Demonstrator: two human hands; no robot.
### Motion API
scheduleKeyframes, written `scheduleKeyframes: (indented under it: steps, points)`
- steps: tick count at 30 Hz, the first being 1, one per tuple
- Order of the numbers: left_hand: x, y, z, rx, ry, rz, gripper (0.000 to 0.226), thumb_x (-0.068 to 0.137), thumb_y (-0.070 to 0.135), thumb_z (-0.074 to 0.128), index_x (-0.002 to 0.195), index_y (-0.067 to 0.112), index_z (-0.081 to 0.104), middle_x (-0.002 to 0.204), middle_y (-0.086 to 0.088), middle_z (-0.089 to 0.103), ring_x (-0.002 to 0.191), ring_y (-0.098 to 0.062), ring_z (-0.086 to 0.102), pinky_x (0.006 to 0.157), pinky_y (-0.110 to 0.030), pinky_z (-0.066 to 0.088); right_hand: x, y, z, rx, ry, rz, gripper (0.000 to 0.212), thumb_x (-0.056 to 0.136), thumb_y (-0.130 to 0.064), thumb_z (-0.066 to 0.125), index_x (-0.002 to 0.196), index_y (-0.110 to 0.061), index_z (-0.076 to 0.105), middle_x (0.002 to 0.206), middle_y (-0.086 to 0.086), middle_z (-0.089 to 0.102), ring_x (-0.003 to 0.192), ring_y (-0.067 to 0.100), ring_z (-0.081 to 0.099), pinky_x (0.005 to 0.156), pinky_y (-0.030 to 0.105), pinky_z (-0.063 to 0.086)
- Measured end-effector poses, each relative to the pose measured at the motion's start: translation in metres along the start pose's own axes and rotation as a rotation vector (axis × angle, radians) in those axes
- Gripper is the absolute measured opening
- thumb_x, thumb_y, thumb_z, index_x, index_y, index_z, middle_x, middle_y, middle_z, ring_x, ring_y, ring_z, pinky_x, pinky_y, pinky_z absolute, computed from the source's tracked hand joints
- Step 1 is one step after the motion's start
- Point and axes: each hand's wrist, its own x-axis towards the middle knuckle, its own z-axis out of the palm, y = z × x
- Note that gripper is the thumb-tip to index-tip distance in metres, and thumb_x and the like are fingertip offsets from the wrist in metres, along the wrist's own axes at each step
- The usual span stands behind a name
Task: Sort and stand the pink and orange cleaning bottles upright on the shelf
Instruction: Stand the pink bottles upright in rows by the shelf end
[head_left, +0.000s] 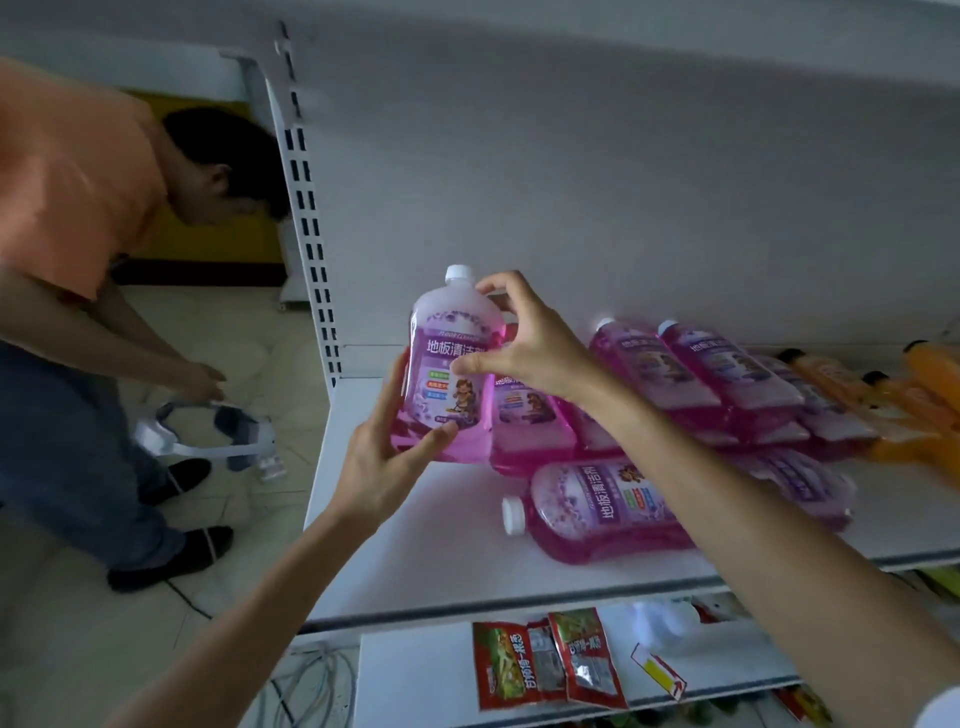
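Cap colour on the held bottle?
White cap on the pink bottle, seen best in the head view.

white-capped pink plastic bottle (451, 358) being held upright between left hand (382, 460) and right hand (530, 338) at left end of white metal shelf (441, 545), toppled pink bottles (727, 374) lying just right, orange plastic bottles (930, 374) lying farthest right

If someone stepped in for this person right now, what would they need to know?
Left hand grips the upright pink bottle low down; right hand holds its upper right side, at the shelf's left end.
Other pink bottles and the orange bottles lie flat.
Done: none visibly stands on its own.
Left: stand and group them all.
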Motion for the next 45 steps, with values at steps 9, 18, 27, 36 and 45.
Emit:
scheduleKeyframes:
  steps: [9,18,27,36,45]
  points:
    - [-0.008,-0.018,-0.019,0.102,0.030,-0.016,0.083,0.077,0.022,0.072,0.125,0.058,0.015,0.106,-0.005,0.063,0.081,-0.015,0.069,0.073,-0.032,0.057,0.004,0.000,0.038,-0.036,-0.028,-0.112,0.077,0.061,-0.021,0.087,0.118,-0.009,0.038,0.123,0.006,0.051,0.110,0.018,0.050,0.079,0.012,0.035]
    - [0.002,-0.032,-0.030,0.451,0.031,0.074,0.092,0.078,0.024,0.072,0.146,0.021,0.010,0.111,-0.008,0.059,0.092,-0.020,0.059,0.079,-0.034,0.047,0.002,0.002,0.043,-0.041,0.016,-0.142,0.072,0.064,-0.018,0.085,0.118,-0.008,0.040,0.111,0.003,0.053,0.099,0.017,0.052,0.072,0.004,0.037]
    - [0.003,-0.035,-0.039,0.434,0.099,0.051,0.094,0.074,0.007,0.075,0.145,0.027,0.017,0.122,-0.015,0.054,0.102,-0.023,0.057,0.087,-0.047,0.051,0.005,-0.001,0.061,-0.106,0.073,-0.230,0.072,0.067,-0.012,0.082,0.123,-0.002,0.039,0.119,0.011,0.049,0.100,0.014,0.045,0.078,0.007,0.030]
    - [-0.006,-0.036,-0.041,0.750,0.134,-0.111,0.082,0.078,0.019,0.068,0.145,0.013,0.021,0.125,-0.017,0.045,0.112,-0.031,0.049,0.088,-0.040,0.042,0.023,0.003,0.090,-0.120,0.138,-0.302,0.070,0.069,0.000,0.077,0.125,0.006,0.036,0.130,0.021,0.041,0.116,0.030,0.045,0.095,0.012,0.030]
    - [-0.009,-0.040,-0.040,1.058,-0.047,0.007,0.053,0.074,0.039,0.028,0.100,0.011,0.065,0.104,-0.011,0.063,0.092,-0.037,0.053,0.081,-0.042,0.046,0.056,0.001,0.097,-0.285,0.169,-0.252,0.073,0.067,-0.007,0.080,0.127,0.002,0.040,0.137,0.021,0.033,0.125,0.034,0.031,0.089,0.044,0.047]
